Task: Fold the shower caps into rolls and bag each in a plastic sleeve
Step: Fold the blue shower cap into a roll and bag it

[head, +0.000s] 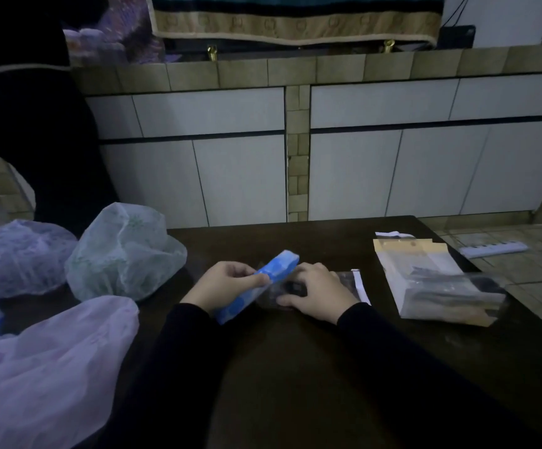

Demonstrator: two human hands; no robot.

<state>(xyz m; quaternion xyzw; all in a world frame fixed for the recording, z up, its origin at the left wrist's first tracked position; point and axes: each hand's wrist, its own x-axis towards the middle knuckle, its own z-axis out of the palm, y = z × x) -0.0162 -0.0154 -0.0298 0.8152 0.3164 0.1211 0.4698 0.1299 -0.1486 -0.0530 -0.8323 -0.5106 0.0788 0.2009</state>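
— Near the middle of the dark wooden table [295, 367], what did the hands have?

— The left hand [227, 283] held a blue patterned shower cap folded into a flat roll [259, 283], its thumb and fingers [256, 277] pinching the roll about midway. The roll lay slanted, one end pointing toward the far edge, the other toward the near edge beside the left wrist.

— And the other hand?

— The right hand [318, 294] rested just beside the roll on a clear plastic sleeve with a white strip at its end [355, 285]. Its fingers were curled down over the sleeve's mouth, gripping it; whether the roll's tip had entered the sleeve, I could not tell.

— Anything else on the table?

— By the right edge lay a stack of clear plastic sleeves with tan card headers [425, 283]. Along the left edge sat loose caps: a pale green puffy shower cap [123, 254], a lilac one [17, 254] behind it, and a large pink-lilac cap [52, 367] at the near left corner.
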